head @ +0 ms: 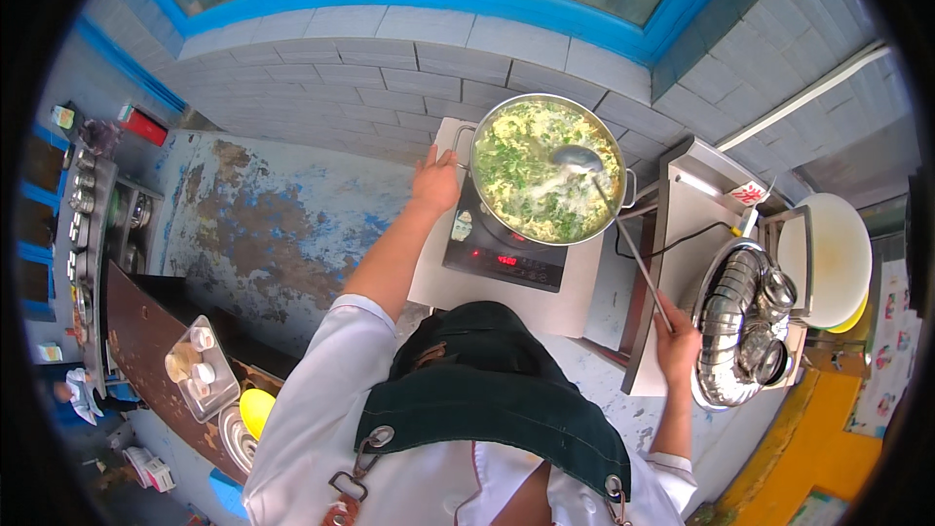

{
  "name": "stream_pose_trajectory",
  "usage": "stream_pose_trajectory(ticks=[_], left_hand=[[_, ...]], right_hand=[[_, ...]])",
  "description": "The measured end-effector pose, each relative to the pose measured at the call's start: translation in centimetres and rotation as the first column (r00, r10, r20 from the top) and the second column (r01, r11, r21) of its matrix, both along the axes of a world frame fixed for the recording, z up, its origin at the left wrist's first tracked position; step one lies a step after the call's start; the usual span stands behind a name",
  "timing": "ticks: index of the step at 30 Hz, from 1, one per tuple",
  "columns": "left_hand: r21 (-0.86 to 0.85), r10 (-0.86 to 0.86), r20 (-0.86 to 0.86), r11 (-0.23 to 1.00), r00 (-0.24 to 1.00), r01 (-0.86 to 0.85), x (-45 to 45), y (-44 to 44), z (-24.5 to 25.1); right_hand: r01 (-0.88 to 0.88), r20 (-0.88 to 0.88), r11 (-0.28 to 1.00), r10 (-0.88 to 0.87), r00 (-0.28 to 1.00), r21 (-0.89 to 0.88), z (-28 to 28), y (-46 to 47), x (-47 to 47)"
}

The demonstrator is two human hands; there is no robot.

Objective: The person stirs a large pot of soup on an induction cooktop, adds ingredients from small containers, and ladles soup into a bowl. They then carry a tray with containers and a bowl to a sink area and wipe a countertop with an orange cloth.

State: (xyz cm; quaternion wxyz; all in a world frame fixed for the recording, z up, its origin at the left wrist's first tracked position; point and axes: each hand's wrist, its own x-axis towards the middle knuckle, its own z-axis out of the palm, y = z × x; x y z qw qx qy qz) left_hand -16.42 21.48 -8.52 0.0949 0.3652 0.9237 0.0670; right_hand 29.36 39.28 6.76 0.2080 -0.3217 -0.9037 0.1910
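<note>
A wide steel pot sits on a black induction cooker with lit red digits. Pale yellow egg-like strands and chopped greens float in its bubbling liquid. My right hand grips the far end of a long-handled steel ladle; the ladle's bowl lies in the soup, right of the pot's middle. My left hand rests at the left side of the cooker's stand, fingers extended beside the pot's left loop handle. Whether the fingertips touch that handle is unclear.
Right of me, a steel-topped table bears a tray of stacked steel bowls and a black cable. A round white board stands beyond. At left are a brown table with a clear container, and a distant person.
</note>
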Motion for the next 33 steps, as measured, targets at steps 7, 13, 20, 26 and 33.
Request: stream_pose_trajectory(ticks=[7,13,20,26,33], left_hand=[[0.078,0.003,-0.056,0.997,0.998,0.001,0.0,0.1,-0.7],[0.484,0.273,0.401,0.747,0.874,-0.455,-2.1,0.6,-3.6],[0.436,0.308,0.501,0.717,0.809,-0.543,-4.6,2.4,-8.1],[0.399,0.303,0.656,0.638,0.691,-0.659,-5.1,2.5,-8.9],[0.369,0.371,0.584,0.672,0.723,-0.642,-5.2,2.2,-9.6]], right_hand=[[0.221,0.109,0.573,-0.223,0.969,-0.789,7.0,0.3,3.9],[0.248,0.174,0.526,-0.188,0.967,-0.813,6.0,0.6,3.5],[0.265,0.129,0.625,-0.255,0.958,-0.735,-1.2,1.2,1.3],[0.179,-0.044,0.719,-0.280,0.959,-0.671,-3.3,-0.6,-2.4],[0.322,0.136,0.875,-0.292,0.946,-0.362,-1.5,-3.7,-2.7]])
